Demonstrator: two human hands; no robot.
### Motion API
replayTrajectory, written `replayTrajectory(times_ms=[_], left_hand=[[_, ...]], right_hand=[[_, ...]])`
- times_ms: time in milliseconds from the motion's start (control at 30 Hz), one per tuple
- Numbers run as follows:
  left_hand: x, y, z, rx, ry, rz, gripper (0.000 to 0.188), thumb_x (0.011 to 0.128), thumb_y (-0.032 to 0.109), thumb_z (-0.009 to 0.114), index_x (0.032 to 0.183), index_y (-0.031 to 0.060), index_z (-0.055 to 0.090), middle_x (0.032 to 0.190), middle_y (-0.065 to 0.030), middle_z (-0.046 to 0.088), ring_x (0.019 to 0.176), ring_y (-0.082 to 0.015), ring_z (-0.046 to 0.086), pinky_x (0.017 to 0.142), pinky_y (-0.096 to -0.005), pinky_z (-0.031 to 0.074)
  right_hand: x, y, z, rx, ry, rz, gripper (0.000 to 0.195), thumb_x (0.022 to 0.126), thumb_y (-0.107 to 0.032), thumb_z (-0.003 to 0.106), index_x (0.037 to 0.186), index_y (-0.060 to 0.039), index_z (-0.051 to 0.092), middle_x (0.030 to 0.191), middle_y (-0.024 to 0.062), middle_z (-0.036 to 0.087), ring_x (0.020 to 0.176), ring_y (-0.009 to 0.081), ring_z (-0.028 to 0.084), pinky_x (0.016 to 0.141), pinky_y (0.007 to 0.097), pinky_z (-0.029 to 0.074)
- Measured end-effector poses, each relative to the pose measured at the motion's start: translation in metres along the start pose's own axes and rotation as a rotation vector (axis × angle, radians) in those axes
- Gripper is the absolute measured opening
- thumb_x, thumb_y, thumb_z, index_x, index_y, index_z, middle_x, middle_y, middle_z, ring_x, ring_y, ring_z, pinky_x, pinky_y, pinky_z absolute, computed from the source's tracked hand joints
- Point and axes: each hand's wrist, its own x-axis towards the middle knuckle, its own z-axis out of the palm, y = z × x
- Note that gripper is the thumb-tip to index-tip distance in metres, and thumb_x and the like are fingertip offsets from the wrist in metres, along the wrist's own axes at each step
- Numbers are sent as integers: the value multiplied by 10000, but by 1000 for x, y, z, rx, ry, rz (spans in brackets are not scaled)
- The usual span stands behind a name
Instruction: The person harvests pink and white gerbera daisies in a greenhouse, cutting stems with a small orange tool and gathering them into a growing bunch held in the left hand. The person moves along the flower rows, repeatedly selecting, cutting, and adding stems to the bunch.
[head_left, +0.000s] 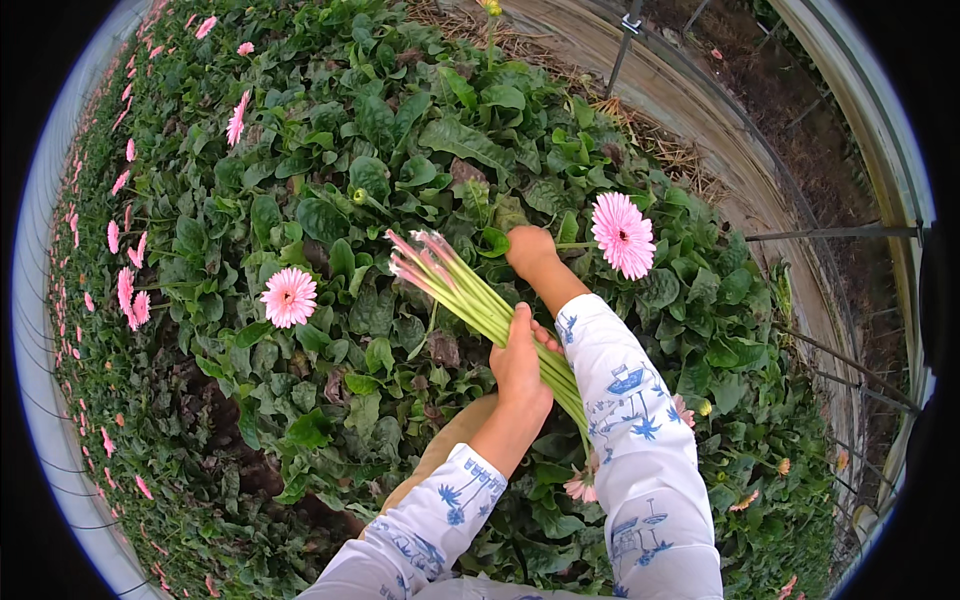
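My left hand (521, 367) is wrapped around a bundle of cut gerbera stems (480, 307), green with reddish-pink ends pointing up and left. The bundle's lower part runs behind my right sleeve, where a pale pink gerbera head (581, 485) shows below it. My right hand (534, 253) reaches down into the leaves just beyond the bundle, its fingers curled and mostly hidden. A pink gerbera bloom (623, 235) stands to its right, and that bloom's green stem (576, 245) runs leftward to the hand. Whether the fingers grip the stem is hidden.
Dense gerbera leaves (375, 180) surround both hands. Another pink gerbera (289, 298) stands to the left, with several more along the far left. Metal posts and rails (832, 233) line the right side, beside a strip of pale sheeting (757, 165) and dry straw (675, 154).
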Motion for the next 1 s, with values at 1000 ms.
replayTrajectory(times_ms=[1000], left_hand=[[30,5,-12,300,143,26,237,865,226,642,727,85,510,648,0,506,552,-106,470,517,-258,396]], right_hand=[[-27,8,128,275,-266,386,306,883,-360,515,968,-131,700,992,62,693,882,226,676,671,351,518]])
